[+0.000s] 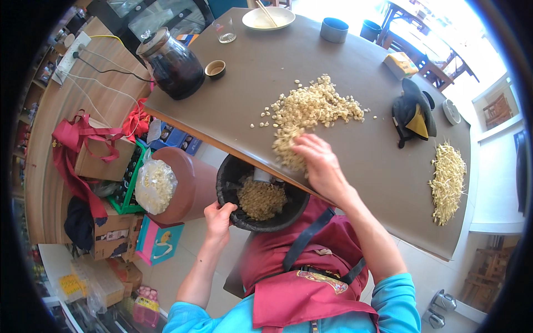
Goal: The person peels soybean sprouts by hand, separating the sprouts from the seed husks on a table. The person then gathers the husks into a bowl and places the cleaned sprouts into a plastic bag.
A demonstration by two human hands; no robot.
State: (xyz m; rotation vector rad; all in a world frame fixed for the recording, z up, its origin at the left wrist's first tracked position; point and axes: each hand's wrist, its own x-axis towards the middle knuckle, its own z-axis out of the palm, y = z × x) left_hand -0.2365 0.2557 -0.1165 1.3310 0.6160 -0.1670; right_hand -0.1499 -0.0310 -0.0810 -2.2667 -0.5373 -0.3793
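Observation:
My left hand (220, 219) grips the rim of a bin (300, 210) lined with a black bag, held below the table edge. Inside the bin lies a heap of small brownish-yellow pieces (262, 200), with a grey cylindrical object partly visible behind them. My right hand (320, 164), slightly blurred, is at the table's near edge, its fingers loosely curved against a pile of pale bean-like pieces (308, 106). The pile's near end reaches the edge above the bin. My right palm is hidden.
On the brown table (374, 179) are bean sprouts (447, 183), a dark cap-like item (414, 110), a tissue pack (400, 65), a plate with chopsticks (268, 18) and a glass kettle (170, 64). A bag of pale pieces (155, 187) sits on a reddish-brown drum (200, 183).

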